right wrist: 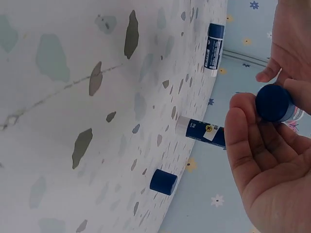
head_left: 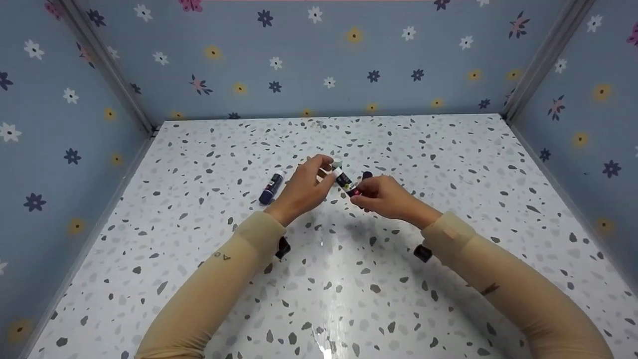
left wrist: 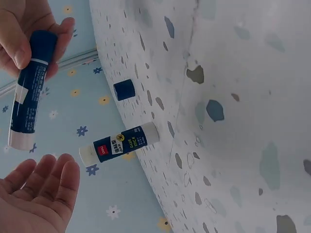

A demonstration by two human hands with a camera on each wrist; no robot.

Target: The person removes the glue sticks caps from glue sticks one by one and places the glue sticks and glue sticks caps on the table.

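My right hand [head_left: 389,197] pinches a dark blue glue stick [head_left: 345,180] by its capped end; the white end slants up toward my left hand [head_left: 306,187]. In the left wrist view, my left hand [left wrist: 41,199] has relaxed, slightly bent fingers, just apart from that white end. A second glue stick [left wrist: 121,144] stands uncapped on the table beneath the hands, its white top showing. Beside it sits a loose blue cap [left wrist: 124,90], also seen in the right wrist view as a cap [right wrist: 164,182]. In the head view the standing stick is mostly hidden.
Another glue stick [head_left: 271,188], with a dark blue cap, is to the left of my left hand. The speckled white table [head_left: 199,279] is bordered by blue flowered panels [head_left: 299,45] at the back and both sides. Small black wrist devices [head_left: 422,253] show below the sleeves.
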